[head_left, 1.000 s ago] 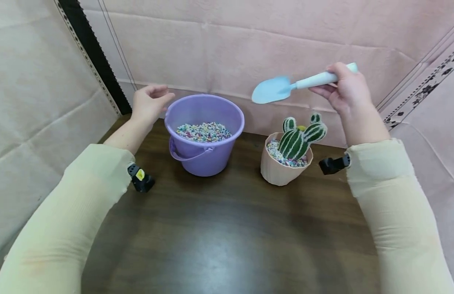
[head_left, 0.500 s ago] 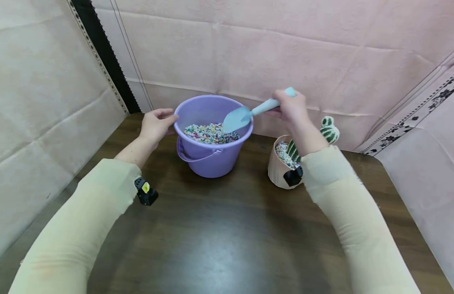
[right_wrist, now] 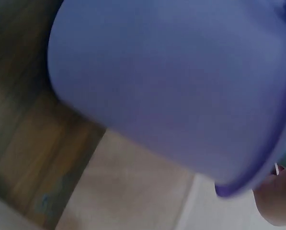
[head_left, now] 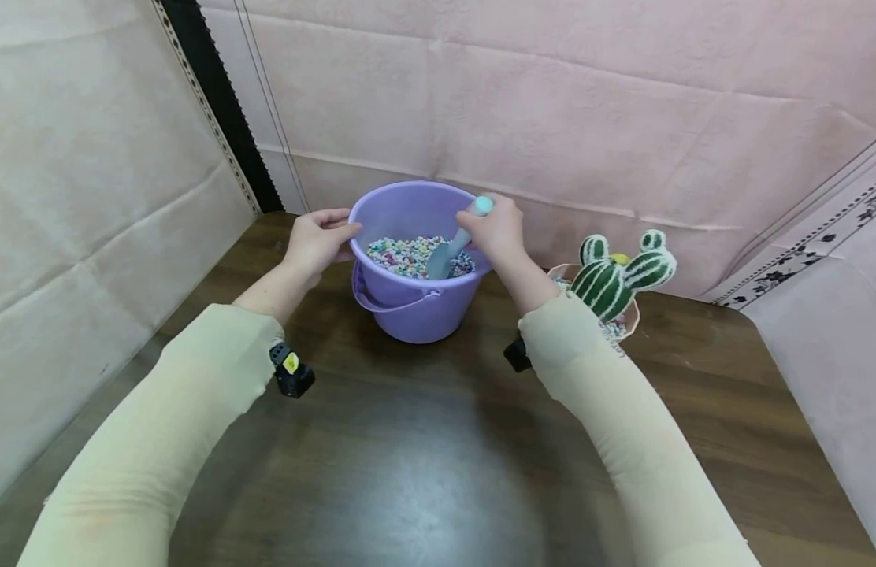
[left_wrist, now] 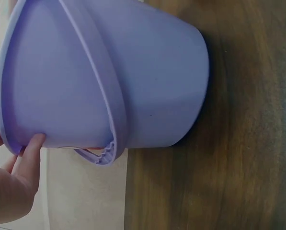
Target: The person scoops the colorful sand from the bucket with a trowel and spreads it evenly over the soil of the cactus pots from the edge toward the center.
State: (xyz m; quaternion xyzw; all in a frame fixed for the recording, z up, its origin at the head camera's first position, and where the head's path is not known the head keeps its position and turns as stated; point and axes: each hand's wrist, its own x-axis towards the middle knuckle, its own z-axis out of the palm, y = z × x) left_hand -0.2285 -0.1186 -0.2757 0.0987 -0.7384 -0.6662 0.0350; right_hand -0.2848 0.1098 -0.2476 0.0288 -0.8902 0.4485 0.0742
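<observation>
A purple bucket [head_left: 418,319] stands on the table, its handle [left_wrist: 97,72] hanging down the outer wall. Multicoloured small beads [head_left: 401,256] lie inside it. My left hand [head_left: 312,246] pinches the bucket's left rim, the thumb against the outside wall in the left wrist view. My right hand [head_left: 500,228] grips the handle of a light blue hand trowel [head_left: 440,260] over the bucket's right rim. The trowel tilts steeply downward, the tip of its blade in the beads. In the right wrist view the bucket wall fills most of the picture and hides the blade.
Right of the bucket stands a pale pink pot [head_left: 632,319] holding a green and white knitted-looking cactus [head_left: 603,288] and similar beads, partly hidden by my right sleeve [head_left: 580,339]. Light cloth [head_left: 551,102] hangs behind the brown wooden table [head_left: 395,441].
My right hand has carried the trowel leftward from above the cactus and down into the bucket, tipping it steeper. The left hand has come onto the bucket's rim. The head view has shifted slightly.
</observation>
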